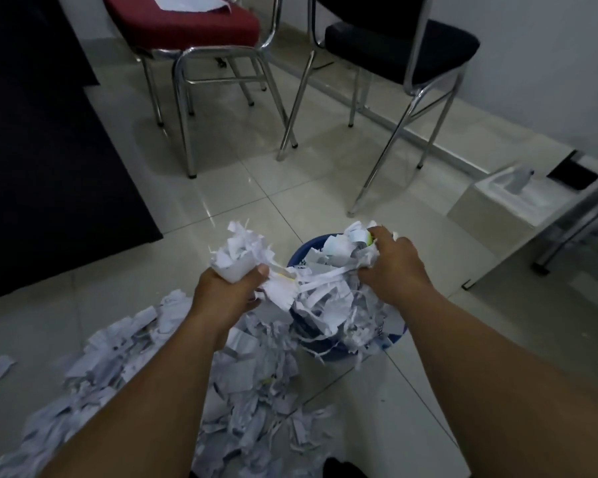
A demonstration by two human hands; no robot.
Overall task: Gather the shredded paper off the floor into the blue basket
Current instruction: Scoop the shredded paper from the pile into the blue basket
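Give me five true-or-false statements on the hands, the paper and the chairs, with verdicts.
1. The right hand grips shredded paper over the blue basket. True.
2. The left hand is empty. False: it grips a wad of paper.
3. The basket holds nothing. False: paper heaps above its rim.
4. A paper pile lies on the floor left of the basket. True.
5. The red chair lies tipped over. False: it stands upright beside the black chair.

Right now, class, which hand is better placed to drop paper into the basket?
Right, likely: the right hand grips paper over the blue basket; the left hand grips paper beside its rim.
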